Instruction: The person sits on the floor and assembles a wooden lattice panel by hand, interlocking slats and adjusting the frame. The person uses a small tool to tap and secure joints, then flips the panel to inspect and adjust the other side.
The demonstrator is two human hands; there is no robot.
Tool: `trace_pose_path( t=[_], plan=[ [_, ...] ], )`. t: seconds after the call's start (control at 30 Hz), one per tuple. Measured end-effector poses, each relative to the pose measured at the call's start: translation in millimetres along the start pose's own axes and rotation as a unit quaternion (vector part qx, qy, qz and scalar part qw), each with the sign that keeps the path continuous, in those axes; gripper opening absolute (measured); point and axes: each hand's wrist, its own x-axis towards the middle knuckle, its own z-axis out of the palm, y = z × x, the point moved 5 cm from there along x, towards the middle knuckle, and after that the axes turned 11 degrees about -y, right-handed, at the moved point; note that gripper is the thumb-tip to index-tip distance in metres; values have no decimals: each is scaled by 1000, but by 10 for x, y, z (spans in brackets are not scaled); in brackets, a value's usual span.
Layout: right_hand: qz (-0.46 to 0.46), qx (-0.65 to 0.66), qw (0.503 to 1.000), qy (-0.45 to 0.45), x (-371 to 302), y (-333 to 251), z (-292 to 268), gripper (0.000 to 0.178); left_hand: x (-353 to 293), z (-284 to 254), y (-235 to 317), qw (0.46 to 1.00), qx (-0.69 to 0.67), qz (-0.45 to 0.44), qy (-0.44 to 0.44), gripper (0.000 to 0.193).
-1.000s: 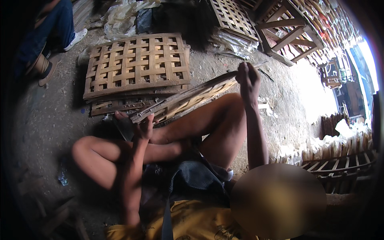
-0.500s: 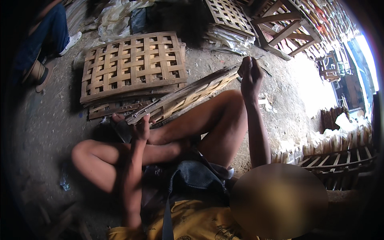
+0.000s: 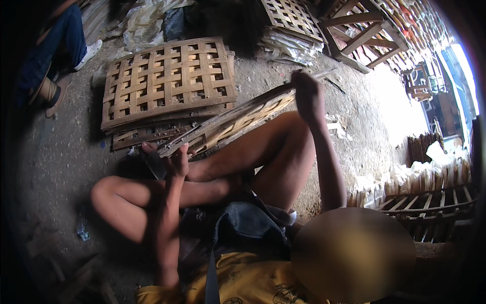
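I sit on the dirt ground with bare legs bent, and a woven bamboo lattice panel (image 3: 238,119) is held edge-on across my knees. My left hand (image 3: 177,159) grips its lower left end, close to my foot. A dark, blade-like thing (image 3: 152,166) lies right beside that hand; I cannot tell whether the hand holds it. My right hand (image 3: 308,93) is closed on the panel's upper right end, above my raised knee.
A stack of finished lattice panels (image 3: 167,81) lies flat just beyond the held one. More panels (image 3: 291,17) and a wooden frame (image 3: 364,35) stand at the back. Bundled bamboo strips (image 3: 420,177) are at my right. Another person's blue-trousered leg (image 3: 50,50) is at upper left.
Both hands keep their grip on the panel. The panel's right end and my right hand have shifted slightly; otherwise the pose is the same.
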Motion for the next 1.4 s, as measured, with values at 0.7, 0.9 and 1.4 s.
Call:
trace_pose_path(
  t=[0.7, 0.9, 1.4],
  plan=[
    [95, 253, 960, 78, 6, 251, -246, 38, -80, -191, -426, 998, 30, -26, -38, 98],
    [73, 257, 961, 67, 22, 229, -184, 34, -92, -256, -465, 999, -6, -12, -37, 118],
    [54, 173, 982, 53, 0, 199, -124, 31, -88, -240, -300, 969, 244, 34, 18, 98]
  ],
)
